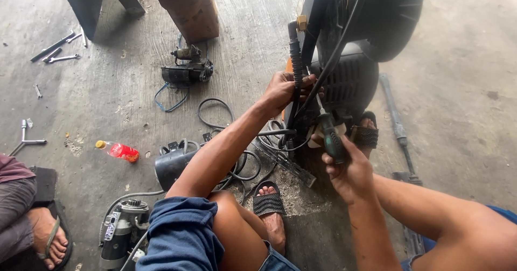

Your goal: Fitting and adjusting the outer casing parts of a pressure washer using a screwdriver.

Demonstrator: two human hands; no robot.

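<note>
Screwdriver (329, 136) with a dark green handle sits in the right hand (347, 171), fingers clamped on it, its shaft angled up against the black machine (350, 77). Left hand (283, 90) grips a black hose (294, 55) on the machine's left edge, fingers wrapped tight.

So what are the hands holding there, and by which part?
The right hand grips a screwdriver by its dark green handle, blade pointing up into the black machine. The left hand clasps a black hose partway down its length.
</note>
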